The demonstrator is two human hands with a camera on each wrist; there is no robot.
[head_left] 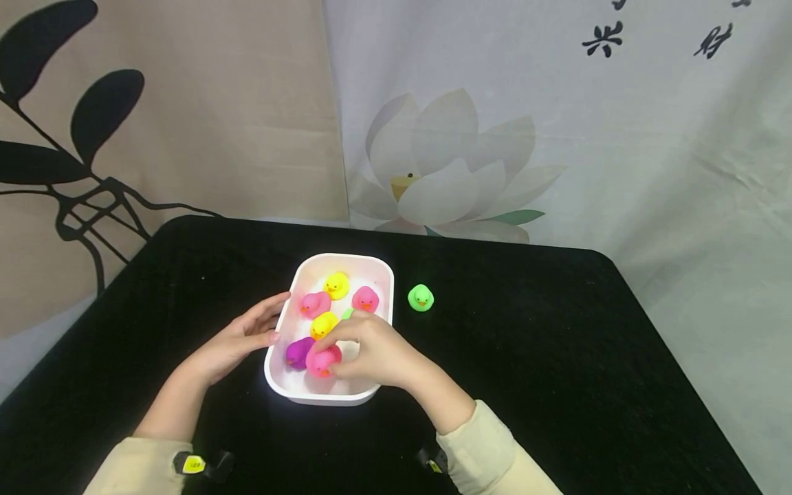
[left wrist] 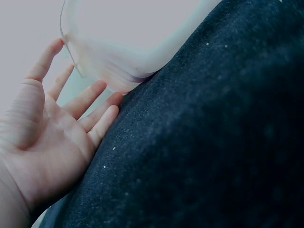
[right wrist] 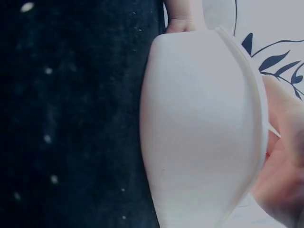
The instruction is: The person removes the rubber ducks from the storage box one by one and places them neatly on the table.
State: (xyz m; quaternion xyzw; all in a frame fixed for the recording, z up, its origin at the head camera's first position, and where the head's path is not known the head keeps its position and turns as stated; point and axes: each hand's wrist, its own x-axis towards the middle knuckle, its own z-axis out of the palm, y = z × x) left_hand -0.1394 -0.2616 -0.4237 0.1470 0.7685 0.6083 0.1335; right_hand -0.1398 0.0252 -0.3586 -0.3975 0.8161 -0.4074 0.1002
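Note:
A white plastic tray with rounded corners holds several small toy ducks. My right hand reaches over its right rim and pinches a pink toy duck between thumb and fingers near the front end. Left of that duck sits a purple duck; a yellow duck lies just behind. Farther back are a second yellow duck and two pink ducks, while a green one is mostly hidden by my right hand. With fingers fairly straight, my left hand touches the tray's left side with its fingertips.
A green duck stands on the black cloth-covered table, to the right of the tray. Behind the table hangs a pale curtain printed with leaves and a lotus. A yellow beak-like shape shows against the lotus.

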